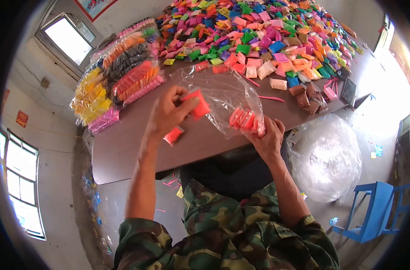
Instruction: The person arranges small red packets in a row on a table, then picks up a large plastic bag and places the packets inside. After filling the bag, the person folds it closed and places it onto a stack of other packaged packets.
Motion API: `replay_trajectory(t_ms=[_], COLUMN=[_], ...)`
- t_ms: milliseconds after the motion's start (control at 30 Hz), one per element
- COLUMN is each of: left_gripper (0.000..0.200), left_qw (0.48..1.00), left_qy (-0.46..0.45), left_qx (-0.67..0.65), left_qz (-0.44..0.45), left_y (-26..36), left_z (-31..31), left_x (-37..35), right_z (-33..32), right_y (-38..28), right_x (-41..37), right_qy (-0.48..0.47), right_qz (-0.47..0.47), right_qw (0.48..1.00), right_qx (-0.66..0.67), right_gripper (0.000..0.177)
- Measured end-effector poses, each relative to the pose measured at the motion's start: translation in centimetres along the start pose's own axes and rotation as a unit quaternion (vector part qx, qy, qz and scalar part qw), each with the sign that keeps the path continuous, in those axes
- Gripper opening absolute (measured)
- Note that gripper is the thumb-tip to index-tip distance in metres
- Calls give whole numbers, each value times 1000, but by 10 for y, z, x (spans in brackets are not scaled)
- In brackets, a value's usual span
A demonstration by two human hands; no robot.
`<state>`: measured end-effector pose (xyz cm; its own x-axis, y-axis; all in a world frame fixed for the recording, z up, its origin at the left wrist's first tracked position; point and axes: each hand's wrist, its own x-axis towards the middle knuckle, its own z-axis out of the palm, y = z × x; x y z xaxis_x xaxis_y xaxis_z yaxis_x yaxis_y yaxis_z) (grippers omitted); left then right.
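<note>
My left hand (168, 110) pinches a small coral-red packet (196, 104) between thumb and fingers, above the table. A clear plastic bag (227, 90) lies open toward it, and my right hand (268, 139) grips this bag at its lower right end. Several coral-red packets (244, 119) stand in a row inside the bag, close to my right fingers. On the table below my left hand rests one more coral-red packet (173, 135). A few similar red packets (220, 69) lie behind the bag, at the front of the heap.
A large heap of colourful packets (259, 33) covers the back of the brown table (128, 148). Filled clear bags (119, 74) are stacked at the left. Pink plastic sticks (272, 98) and brown packets (309, 96) lie rightward. A big clear plastic bundle (326, 157) and blue stool (371, 209) stand on the floor.
</note>
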<state>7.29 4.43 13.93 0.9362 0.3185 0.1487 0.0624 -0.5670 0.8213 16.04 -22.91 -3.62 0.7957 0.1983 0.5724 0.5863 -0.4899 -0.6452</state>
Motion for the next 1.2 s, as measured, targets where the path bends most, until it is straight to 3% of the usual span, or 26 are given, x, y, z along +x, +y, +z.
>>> replay_trajectory(t_ms=[33, 133, 233, 333, 433, 533, 733, 933, 1200], left_gripper=[46, 48, 44, 42, 42, 39, 34, 38, 52], left_qw=[1000, 986, 974, 950, 947, 954, 944, 958, 972], left_qy=[7, 62, 66, 72, 89, 109, 15, 55, -84], left_qx=[-22, 108, 180, 235, 206, 166, 301, 256, 166], left_qz=[10, 114, 117, 192, 230, 223, 135, 113, 143], left_y=[5, -10, -8, -15, 6, 13, -27, -15, -32], left_z=[10, 41, 65, 84, 92, 97, 112, 113, 94], left_x=[3, 18, 24, 28, 20, 23, 35, 34, 36], right_z=[0, -3, -4, -1, -3, -2, -4, -2, 0], right_y=[-1, -4, -3, -2, -2, -3, -4, -4, -1], right_x=[1, 1, 1, 0, 0, 1, 0, 1, -1], right_qy=[-2, -3, 5, 9, 11, 11, 6, 5, 11], right_qz=[1, 2, -1, -4, -6, -8, 0, 2, -3], right_qw=[1000, 1000, 1000, 1000, 1000, 1000, 1000, 1000, 1000], right_qx=[0, 1, 4, 6, 9, 3, 10, 10, 4], right_gripper=[56, 56, 56, 55, 54, 54, 55, 56, 58])
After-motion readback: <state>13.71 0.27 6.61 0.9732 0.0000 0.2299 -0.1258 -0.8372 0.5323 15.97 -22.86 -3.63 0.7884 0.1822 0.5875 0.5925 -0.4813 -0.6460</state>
